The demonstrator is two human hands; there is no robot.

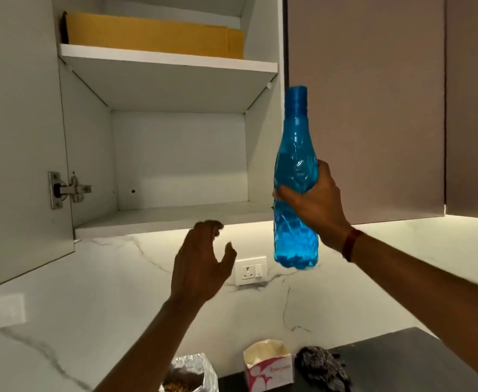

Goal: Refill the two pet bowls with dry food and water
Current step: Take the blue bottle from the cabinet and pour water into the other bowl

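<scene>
**A:** Where is the water bottle?

**B:** The right hand (314, 202) is wrapped around the middle of a blue plastic bottle (295, 176), holding it upright in the air in front of the open wall cupboard (175, 154), by the cupboard's right edge. Its cap is on.

**A:** And the other hand?

**B:** The left hand (201, 261) is raised below the cupboard's bottom shelf, fingers loosely curled and apart, gripping nothing.

**A:** What is in the cupboard?

**B:** A yellow-brown cardboard box (155, 35) lies on the upper shelf.

**A:** What's on the desk?

**B:** On the dark desk (401, 360), along its back edge by the marble wall, stand a foil bag (192, 372) showing brown pieces, a white and pink carton (269, 366), and a dark crumpled cloth (322, 366).
</scene>
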